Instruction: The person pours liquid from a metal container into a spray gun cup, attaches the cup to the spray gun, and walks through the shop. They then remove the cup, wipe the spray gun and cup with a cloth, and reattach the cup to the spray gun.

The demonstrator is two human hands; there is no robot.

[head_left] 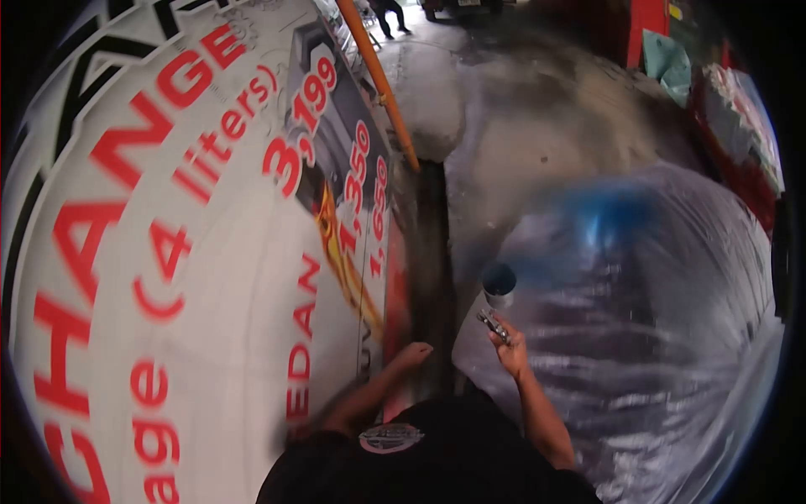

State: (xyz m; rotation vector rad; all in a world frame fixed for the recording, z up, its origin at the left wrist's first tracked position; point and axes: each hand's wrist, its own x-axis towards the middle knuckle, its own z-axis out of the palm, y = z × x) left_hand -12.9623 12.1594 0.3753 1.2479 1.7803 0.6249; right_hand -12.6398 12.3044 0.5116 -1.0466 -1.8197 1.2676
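My right hand (512, 351) is wrapped round a metal spray gun (494, 326) with a dark-topped cup (499, 284) at its far end. Beneath and to the right of it spreads translucent plastic sheeting (638, 336), with a blue patch (604, 214) on its upper part. Near the middle, beside the printed banner, my left hand (415, 354) has its fingers curled together; whether anything is in them is too small to tell.
A large banner (193, 277) with red lettering fills the left side. An orange pole (382, 84) leans along its far edge. Ahead lies a stained concrete floor (537, 126). A person's legs (388, 17) show at the top. Covered items (739, 126) stand at the right.
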